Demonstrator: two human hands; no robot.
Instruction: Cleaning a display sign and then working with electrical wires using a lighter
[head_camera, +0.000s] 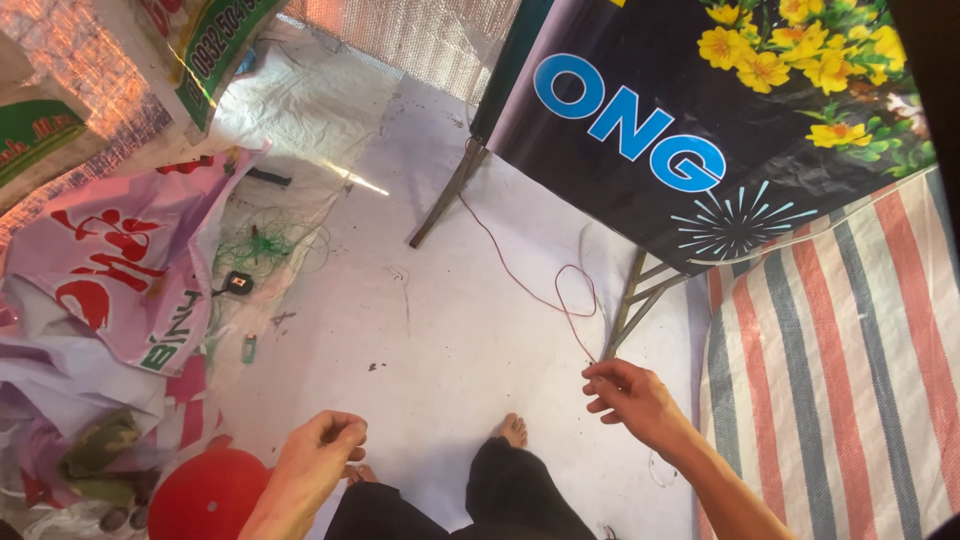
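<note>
My right hand (628, 396) pinches a thin red string (520, 280) between thumb and fingertips, low right of centre. The string loops up across the pale floor to a slanted metal leg (445, 196) of the dark-covered stand. My left hand (318, 448) hangs at the lower left with fingers curled closed, and I cannot tell if anything thin is in it. Below the hands are my dark trouser legs and a bare foot (512, 430).
A dark banner with blue letters and yellow flowers (690, 110) drapes over a metal-legged frame. A striped tarp (840, 350) lies at right. Printed sacks (110, 270), green netting (265, 245), a small dark object (237, 283) and a red round object (207, 495) crowd the left.
</note>
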